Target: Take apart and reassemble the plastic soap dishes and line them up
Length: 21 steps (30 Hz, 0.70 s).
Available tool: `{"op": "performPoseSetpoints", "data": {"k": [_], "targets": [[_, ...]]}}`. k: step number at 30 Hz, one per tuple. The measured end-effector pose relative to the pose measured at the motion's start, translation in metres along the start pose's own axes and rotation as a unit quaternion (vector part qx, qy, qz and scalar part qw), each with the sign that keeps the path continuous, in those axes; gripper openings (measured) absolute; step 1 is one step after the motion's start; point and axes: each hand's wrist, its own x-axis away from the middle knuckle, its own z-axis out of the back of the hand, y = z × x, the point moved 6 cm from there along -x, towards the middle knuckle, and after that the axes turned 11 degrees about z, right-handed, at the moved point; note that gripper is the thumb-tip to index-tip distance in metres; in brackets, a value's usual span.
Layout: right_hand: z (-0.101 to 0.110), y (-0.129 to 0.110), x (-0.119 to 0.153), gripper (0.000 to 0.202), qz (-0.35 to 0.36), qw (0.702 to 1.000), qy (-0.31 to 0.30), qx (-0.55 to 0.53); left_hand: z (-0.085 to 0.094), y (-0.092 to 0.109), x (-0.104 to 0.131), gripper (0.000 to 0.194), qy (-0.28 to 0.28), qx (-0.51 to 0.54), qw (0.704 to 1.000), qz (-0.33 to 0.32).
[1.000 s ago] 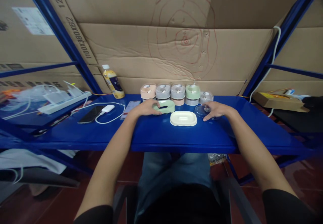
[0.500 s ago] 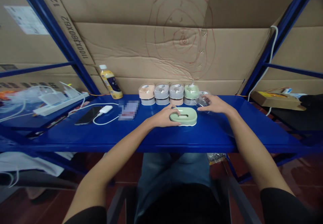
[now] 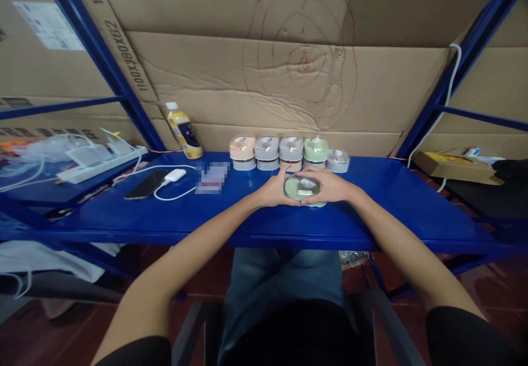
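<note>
A light green oval box point(image 3: 293, 188) rests on the blue tabletop near its front edge, with a clear lid point(image 3: 308, 182) bearing a round label over it. My left hand point(image 3: 274, 191) is curved around the box's left side. From the right, my right hand point(image 3: 330, 186) grips the clear lid, its fingers round the far and near rims. Behind the hands, a row of stacked boxes in peach point(image 3: 242, 147), grey point(image 3: 267, 148) and green point(image 3: 315, 149) lines the back, and a single grey box point(image 3: 337, 160) sits at its right end.
On the left are a yellow bottle point(image 3: 184, 131), a black phone point(image 3: 147, 184), a white charger point(image 3: 175, 175) with its cable, a blurred flat item point(image 3: 212, 178) and a power strip point(image 3: 103, 165). Blue shelf posts flank the table; a cardboard box point(image 3: 456, 168) stands at the far right.
My right hand has moved left and nearer, from the right end of the row to the green box, bringing the clear lid over it. The view has shifted slightly.
</note>
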Motion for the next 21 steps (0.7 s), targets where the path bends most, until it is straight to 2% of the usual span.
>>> {"op": "performPoseSetpoints", "data": {"k": [9,12,14,17,19,21], "targets": [[-0.009,0.005,0.005,0.097,-0.09,0.995,-0.038,0.037,0.001,-0.003,0.001,0.13,-0.012,-0.028,0.999,0.013],[-0.006,0.004,0.017,0.097,-0.144,0.986,-0.055,0.063,0.004,-0.006,0.002,0.129,-0.008,-0.059,0.998,0.026],[0.002,0.002,0.039,0.096,-0.183,0.977,-0.06,0.09,0.006,-0.008,0.003,0.123,-0.004,-0.075,0.996,0.04],[0.024,0.007,0.091,0.095,-0.267,0.951,-0.057,0.144,0.008,-0.008,0.003,0.112,0.002,-0.095,0.994,0.051],[0.042,0.024,0.134,0.095,-0.364,0.915,-0.049,0.17,0.007,-0.007,0.003,0.105,-0.003,-0.108,0.993,0.049],[0.062,0.051,0.172,0.093,-0.459,0.868,-0.019,0.186,0.006,-0.006,0.002,0.098,-0.006,-0.124,0.991,0.048]]}}
